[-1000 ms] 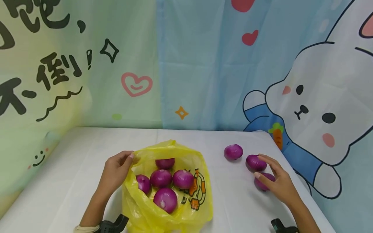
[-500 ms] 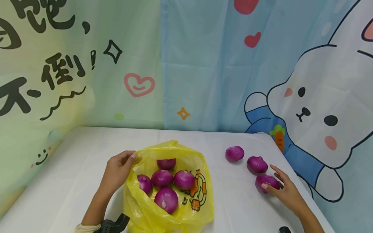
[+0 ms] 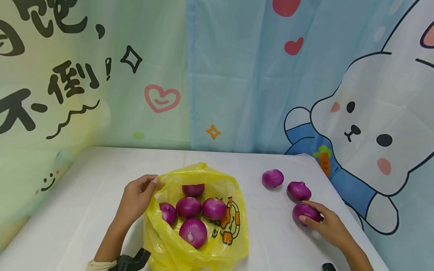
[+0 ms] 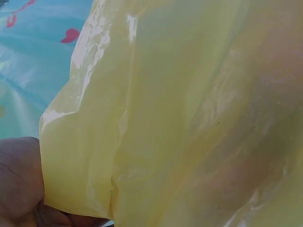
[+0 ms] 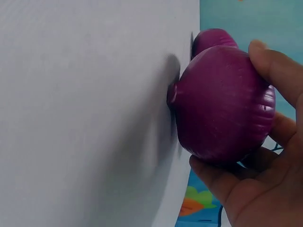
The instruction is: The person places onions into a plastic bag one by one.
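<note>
My left hand (image 3: pixel 135 196) pinches the left rim of a yellow plastic bag (image 3: pixel 156 241) in the head view. Inside the open bag lie several purple onions (image 3: pixel 192 232). To the right, my right hand (image 3: pixel 330 226) holds the nearest loose onion (image 3: pixel 305 214) between thumb and fingers. In the right wrist view that onion (image 5: pixel 222 104) is at or just above the white surface; I cannot tell if it is lifted. Bag plastic (image 4: pixel 156 113) fills most of the left wrist view and hides the left fingertips.
Two more loose onions, a middle one (image 3: pixel 299 191) and a far one (image 3: pixel 272 178), sit on the white table (image 3: pixel 112 169). A printed curtain (image 3: pixel 230 75) hangs behind the table's back edge.
My right hand has shifted from beside the two nearer onions to the nearest one and closed round it, nudging it slightly left. The left hand keeps its hold on the bag.
</note>
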The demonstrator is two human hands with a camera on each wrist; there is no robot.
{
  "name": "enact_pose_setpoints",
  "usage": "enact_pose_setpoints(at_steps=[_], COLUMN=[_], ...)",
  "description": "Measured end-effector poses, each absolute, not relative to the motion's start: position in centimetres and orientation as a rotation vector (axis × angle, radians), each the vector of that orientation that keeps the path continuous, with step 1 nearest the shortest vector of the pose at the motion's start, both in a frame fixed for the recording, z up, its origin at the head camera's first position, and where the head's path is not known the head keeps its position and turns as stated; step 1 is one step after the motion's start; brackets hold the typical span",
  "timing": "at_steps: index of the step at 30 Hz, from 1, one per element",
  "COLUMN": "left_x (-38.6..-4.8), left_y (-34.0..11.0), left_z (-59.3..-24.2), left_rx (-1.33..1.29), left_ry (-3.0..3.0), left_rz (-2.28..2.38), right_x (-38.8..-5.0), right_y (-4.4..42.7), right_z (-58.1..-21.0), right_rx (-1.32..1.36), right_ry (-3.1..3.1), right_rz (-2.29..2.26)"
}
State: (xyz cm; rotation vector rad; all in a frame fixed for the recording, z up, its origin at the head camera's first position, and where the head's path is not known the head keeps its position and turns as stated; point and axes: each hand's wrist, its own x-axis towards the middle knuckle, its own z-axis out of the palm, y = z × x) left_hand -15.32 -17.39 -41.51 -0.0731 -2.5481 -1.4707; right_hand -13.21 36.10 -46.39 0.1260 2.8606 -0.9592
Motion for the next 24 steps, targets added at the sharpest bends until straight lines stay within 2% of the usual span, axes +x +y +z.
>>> enact_pose_setpoints(at_steps=[15,24], left_x=[-15.5,-15.3], left_y=[-17.3,-17.3], left_z=[-41.5,-41.7], left_rx=[-0.085,-0.092], left_ry=[-2.543,-2.542], left_rz=[-1.489,-1.473], right_x=[-12.6,-13.2], right_y=[32.5,30.3], right_z=[-44.0,-43.3], right_rx=[-0.048,-0.294], right_ry=[2.948,2.984], right_rz=[-1.266,-1.437])
